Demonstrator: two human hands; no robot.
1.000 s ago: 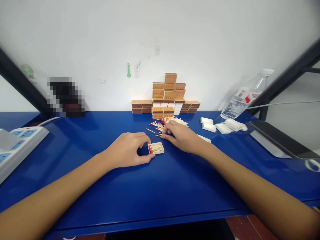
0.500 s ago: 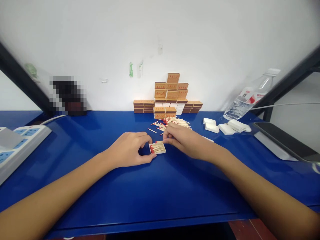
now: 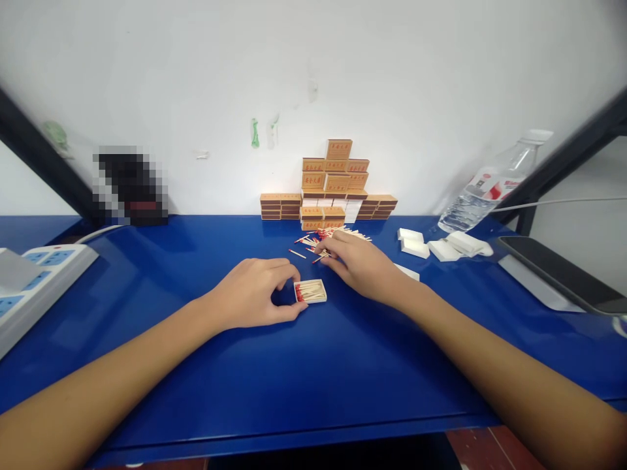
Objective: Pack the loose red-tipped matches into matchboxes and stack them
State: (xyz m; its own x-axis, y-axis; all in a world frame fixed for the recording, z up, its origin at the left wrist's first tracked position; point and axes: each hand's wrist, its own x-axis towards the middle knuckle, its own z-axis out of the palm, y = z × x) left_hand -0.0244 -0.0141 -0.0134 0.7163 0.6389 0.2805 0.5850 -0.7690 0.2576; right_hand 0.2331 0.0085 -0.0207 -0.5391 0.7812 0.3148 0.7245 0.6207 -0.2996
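Left hand (image 3: pixel 255 294) grips matchbox tray (image 3: pixel 317 301) — right hand (image 3: pixel 360 266) at loose matches (image 3: pixel 325 233).

A blue table (image 3: pixel 343 385) is carrying 1 tray of matches (image 3: pixel 316 291), loose matches (image 3: pixel 327 233), stacked matchboxes (image 3: pixel 313 180), small white boxes (image 3: pixel 414 248), 1 slanting bottle (image 3: pixel 467 205) and 1 power strip (image 3: pixel 51 279).

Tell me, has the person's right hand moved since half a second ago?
Yes: judged against the stacked matchboxes, the right hand has moved forward, closer to them, away from the matchbox tray to the loose matches.
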